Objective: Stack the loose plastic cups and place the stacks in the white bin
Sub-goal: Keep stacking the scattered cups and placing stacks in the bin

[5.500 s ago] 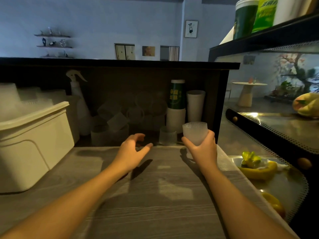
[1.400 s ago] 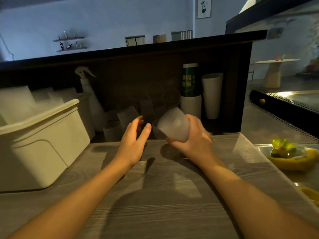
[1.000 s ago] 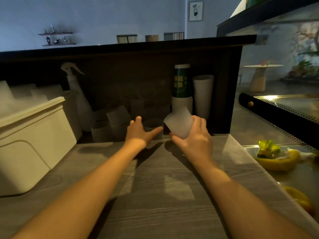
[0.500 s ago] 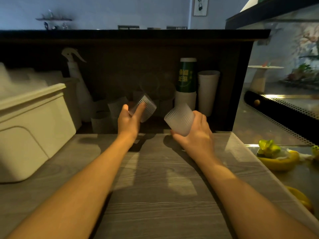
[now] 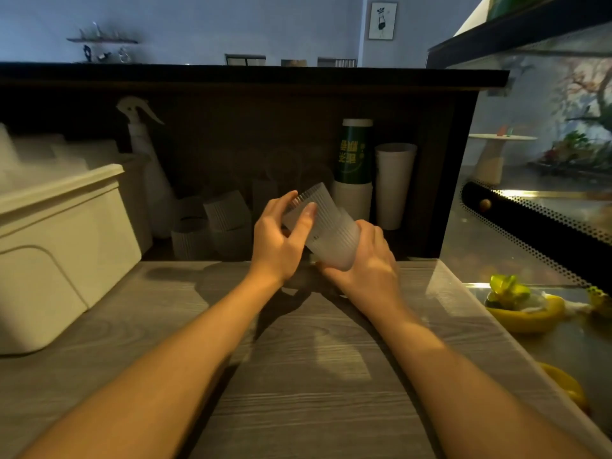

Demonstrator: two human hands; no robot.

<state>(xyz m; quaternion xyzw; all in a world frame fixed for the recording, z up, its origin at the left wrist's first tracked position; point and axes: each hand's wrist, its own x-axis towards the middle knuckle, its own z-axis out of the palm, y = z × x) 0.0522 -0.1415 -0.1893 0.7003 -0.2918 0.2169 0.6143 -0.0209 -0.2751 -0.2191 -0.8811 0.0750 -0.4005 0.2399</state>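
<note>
- Bench (image 5: 298, 376) of grey wood grain carries a white bin (image 5: 63, 246) at far left.
- Loose ribbed cups (image 5: 212, 226) sit under the dark shelf behind.
- Right hand (image 5: 367, 263) grasps the frosted cup stack (image 5: 326, 226), tilted left.
- Left hand (image 5: 281, 236) fingers curl around the stack's upper end.

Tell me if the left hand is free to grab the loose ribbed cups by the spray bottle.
Probably not yet: the left hand grips the cup stack; the path to the ribbed cups looks open.
</note>
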